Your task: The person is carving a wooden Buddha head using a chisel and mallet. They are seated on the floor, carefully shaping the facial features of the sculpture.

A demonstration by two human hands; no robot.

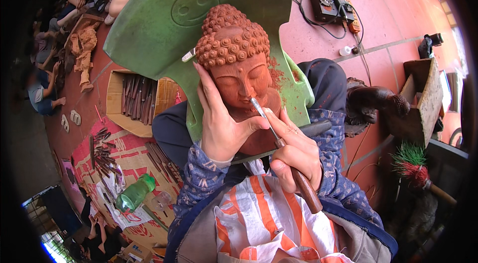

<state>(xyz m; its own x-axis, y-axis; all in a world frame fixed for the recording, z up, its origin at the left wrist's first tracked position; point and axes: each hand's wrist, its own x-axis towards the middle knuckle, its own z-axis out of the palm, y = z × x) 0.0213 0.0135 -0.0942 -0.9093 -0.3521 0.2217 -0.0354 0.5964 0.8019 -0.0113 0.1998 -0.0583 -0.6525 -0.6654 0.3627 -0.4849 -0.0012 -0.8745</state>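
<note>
A reddish-brown carved wooden Buddha bust with curled hair lies tilted back against a green plastic chair, between my knees. My left hand cups the side of its cheek and jaw, fingers stretched along the wood, thumb reaching toward the tool. In my right hand is a wood carving chisel, its brown handle running back toward my lap. The thin metal blade points at the bust's mouth, just under the nose. Reddish wood dust is scattered on the chair beside the bust.
At left stand a cardboard box of chisels, more tools on a mat, and a green bottle. A black power unit with cables lies at upper right. A dark carving, a wooden box and a brush are at right. People sit at far left.
</note>
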